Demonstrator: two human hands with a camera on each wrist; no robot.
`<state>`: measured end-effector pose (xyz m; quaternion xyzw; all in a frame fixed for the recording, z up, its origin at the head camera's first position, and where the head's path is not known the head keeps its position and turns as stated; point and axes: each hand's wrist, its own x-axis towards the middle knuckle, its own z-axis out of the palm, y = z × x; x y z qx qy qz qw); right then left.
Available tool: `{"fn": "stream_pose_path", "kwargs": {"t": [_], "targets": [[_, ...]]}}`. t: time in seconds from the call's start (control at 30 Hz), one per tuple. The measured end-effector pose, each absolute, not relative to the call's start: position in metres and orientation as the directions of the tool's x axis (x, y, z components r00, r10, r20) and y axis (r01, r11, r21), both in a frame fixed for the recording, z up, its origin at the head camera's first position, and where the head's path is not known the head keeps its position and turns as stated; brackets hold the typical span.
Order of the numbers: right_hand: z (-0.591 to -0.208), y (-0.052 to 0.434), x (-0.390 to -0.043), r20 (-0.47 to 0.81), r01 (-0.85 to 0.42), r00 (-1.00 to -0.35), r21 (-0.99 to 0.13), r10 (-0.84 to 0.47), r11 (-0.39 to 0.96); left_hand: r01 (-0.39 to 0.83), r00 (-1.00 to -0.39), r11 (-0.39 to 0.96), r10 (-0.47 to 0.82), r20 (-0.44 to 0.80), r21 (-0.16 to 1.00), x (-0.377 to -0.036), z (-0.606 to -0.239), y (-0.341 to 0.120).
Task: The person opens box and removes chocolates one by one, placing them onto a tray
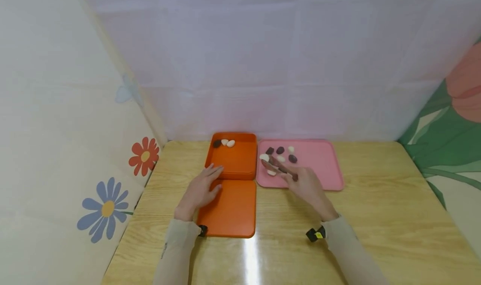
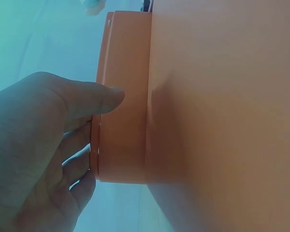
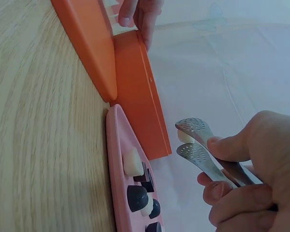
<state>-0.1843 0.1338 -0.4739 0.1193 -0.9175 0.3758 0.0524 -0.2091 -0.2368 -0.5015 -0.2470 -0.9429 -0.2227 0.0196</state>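
My right hand (image 1: 308,189) grips metal tongs (image 3: 194,126) with perforated tips, thumb on one arm and fingers around the other. Between the tips is a small white piece (image 3: 184,136) like a chocolate, held above the left part of the pink tray (image 1: 319,168). Dark pieces (image 3: 137,197) and white pieces (image 3: 132,162) lie on that tray. At the near left corner of an orange box (image 1: 236,164), my left hand (image 1: 199,191) rests with fingers extended along the rim and thumb apart. One dark piece (image 1: 216,143) and two white pieces (image 1: 231,143) sit at the box's back left.
An orange lid or shallow tray (image 1: 229,214) lies against the box's near side. The pink tray stands right beside the box. All are on a wooden table (image 1: 375,218), with a pale cloth backdrop (image 1: 233,67) behind and flower-printed cloth at the sides.
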Motion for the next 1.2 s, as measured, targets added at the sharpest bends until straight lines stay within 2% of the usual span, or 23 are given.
{"fn": "stream_pose_path", "kwargs": {"t": [0.47, 1.03, 1.2], "targets": [[-0.482, 0.159, -0.181, 0.113, -0.155, -0.988, -0.672, -0.107, 0.724, 0.485, -0.872, 0.775, 0.465, 0.154, 0.406, -0.210, -0.501, -0.236], [-0.489, 0.177, -0.179, 0.164, -0.201, -0.978, -0.611, -0.126, 0.766, 0.480, -0.874, 0.780, 0.465, 0.141, 0.403, -0.211, -0.500, -0.236], [-0.493, 0.181, -0.179, 0.137, -0.173, -0.984, -0.623, -0.112, 0.763, 0.474, -0.877, 0.783, 0.459, 0.142, 0.403, -0.211, -0.501, -0.236]]}}
